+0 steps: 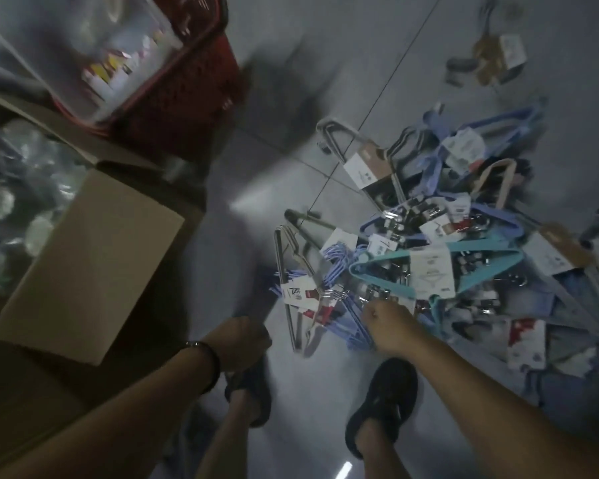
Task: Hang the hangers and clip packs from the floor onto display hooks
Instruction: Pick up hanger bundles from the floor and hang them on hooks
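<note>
Seen gripping a clip pack (377,296) in the tightly curled right hand (391,324), with hangers (464,257) heaped on the floor (291,167) just beyond the knuckles; left hand (244,342) curled, contents impossible to tell.

- Teal: the hanger set (360,269) topping the pile, as I read it on my feed.
- Pale blue: the hanger bundle (357,335) at the pile's near edge; I see a deeper blue on the far hangers (498,121).
- Silver: the wire hangers (284,257).
- Beige: one curved hanger (491,176).
- White with a red patch: the card label (526,335).
- Red, with a fine perforated grid: the basket (187,88).
- Plain brown: the cardboard box (94,264).
- Grey, crossed by dark joint lines: the floor (377,63).
- Black: the sandals (384,402) and the wristband (212,361).
</note>
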The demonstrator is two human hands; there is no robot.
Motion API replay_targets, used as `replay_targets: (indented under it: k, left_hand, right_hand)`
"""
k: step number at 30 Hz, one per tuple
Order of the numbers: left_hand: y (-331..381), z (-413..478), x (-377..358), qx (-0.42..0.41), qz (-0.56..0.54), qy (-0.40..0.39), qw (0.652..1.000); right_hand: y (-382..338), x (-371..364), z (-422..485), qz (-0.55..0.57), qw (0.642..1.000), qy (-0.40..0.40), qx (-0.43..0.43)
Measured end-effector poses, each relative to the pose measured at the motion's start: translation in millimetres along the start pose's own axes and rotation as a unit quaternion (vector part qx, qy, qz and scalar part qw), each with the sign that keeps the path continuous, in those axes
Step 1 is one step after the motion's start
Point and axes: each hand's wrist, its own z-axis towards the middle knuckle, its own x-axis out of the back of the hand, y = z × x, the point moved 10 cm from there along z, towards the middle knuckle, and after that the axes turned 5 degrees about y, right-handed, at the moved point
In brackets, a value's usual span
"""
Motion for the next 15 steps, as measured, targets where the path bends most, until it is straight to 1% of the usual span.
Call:
replay_targets:
  k: [2, 4, 5, 6, 8, 10, 12, 13, 15]
  left_hand:
    - [-9, 59, -5, 0.005, -0.067, 0.018, 0.998]
    - [-12, 116, -23, 0.004, -0.118, 0.021, 0.993]
    - [-15, 145, -35, 0.013, -0.161, 0.018, 0.987]
    - [-18, 170, -49, 0.029, -0.205, 0.016, 0.978]
    - [-38, 232, -90, 0.063, -0.304, 0.027, 0.95]
    - [-39, 259, -107, 0.086, -0.403, 0.041, 0.91]
    - [-30, 266, -117, 0.113, -0.473, 0.055, 0.872]
    - [-27, 266, -120, 0.122, -0.484, 0.069, 0.864]
    - [-21, 263, -124, 0.139, -0.463, 0.099, 0.87]
  right_hand:
    - [6, -28, 47, 0.016, 1.0, 0.005, -0.005]
    - [12, -57, 90, 0.048, 0.998, 0.004, -0.031]
    - [14, -70, 109, 0.066, 0.997, 0.008, -0.049]
    - [19, -82, 129, 0.085, 0.994, 0.021, -0.071]
    - [26, -102, 158, 0.097, 0.988, 0.048, -0.112]
    - [30, -118, 177, 0.098, 0.984, 0.073, -0.13]
    - [36, -128, 185, 0.098, 0.979, 0.104, -0.148]
    - [39, -130, 187, 0.108, 0.975, 0.119, -0.153]
    - [46, -136, 189, 0.129, 0.969, 0.134, -0.16]
